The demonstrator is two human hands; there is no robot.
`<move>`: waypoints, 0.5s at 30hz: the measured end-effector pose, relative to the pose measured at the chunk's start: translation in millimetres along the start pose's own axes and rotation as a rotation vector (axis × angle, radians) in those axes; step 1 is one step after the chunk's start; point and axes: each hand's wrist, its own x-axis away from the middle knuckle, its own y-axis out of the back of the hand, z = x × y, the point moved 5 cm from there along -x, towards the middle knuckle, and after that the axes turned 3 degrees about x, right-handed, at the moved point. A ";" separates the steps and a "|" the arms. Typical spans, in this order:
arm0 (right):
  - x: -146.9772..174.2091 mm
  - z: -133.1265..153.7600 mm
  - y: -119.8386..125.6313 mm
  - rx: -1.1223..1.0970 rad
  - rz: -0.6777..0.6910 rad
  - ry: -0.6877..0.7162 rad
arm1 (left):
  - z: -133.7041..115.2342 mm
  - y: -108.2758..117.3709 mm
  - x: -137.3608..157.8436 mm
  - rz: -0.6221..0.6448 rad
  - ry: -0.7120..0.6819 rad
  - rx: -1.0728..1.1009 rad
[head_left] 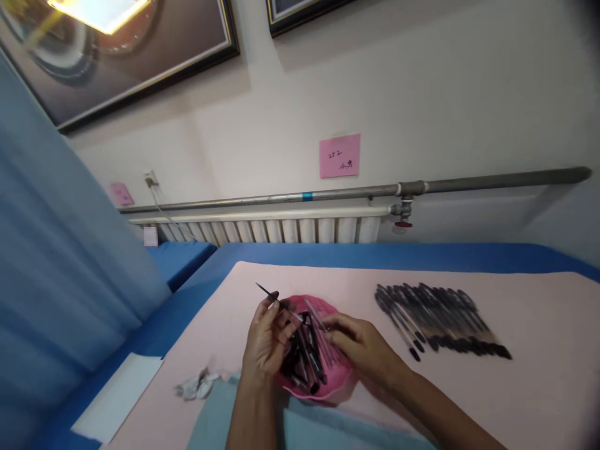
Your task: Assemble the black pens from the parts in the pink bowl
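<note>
My left hand (267,340) is closed on a thin, dark, pointed stick (266,290), which slants up to the left above the bowl. A pink bowl (344,382) with a wavy rim sits below both hands. Inside it lie several dark, glossy, slim tubes or handles (309,356) and a few pinkish thin sticks. My right hand (351,337) reaches over the bowl's right side, its fingers pinched on a slim pale pink stick (313,310). Fingers partly hide what lies in the bowl. To the right, several long dark brushes (435,315) lie side by side in a row.
A pink sheet (534,319) covers the blue bed (375,255). Nearer are a teal cloth (215,415), crumpled tissue (194,386) and white paper (119,394). A blue curtain (70,250) hangs at left. Behind stand a radiator (300,230) and a wall pipe (492,181).
</note>
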 end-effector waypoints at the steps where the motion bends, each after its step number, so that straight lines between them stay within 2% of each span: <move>1: 1.3 2.8 -3.0 0.036 0.038 0.013 | -3.4 2.8 -1.7 -0.020 -0.017 0.026; 6: 3.9 11.8 -8.2 0.182 0.115 0.055 | -9.0 10.1 -5.6 -0.081 -0.065 0.061; 15: 4.4 10.9 -9.9 0.244 0.136 0.076 | -9.2 6.1 -1.5 -0.058 -0.050 0.052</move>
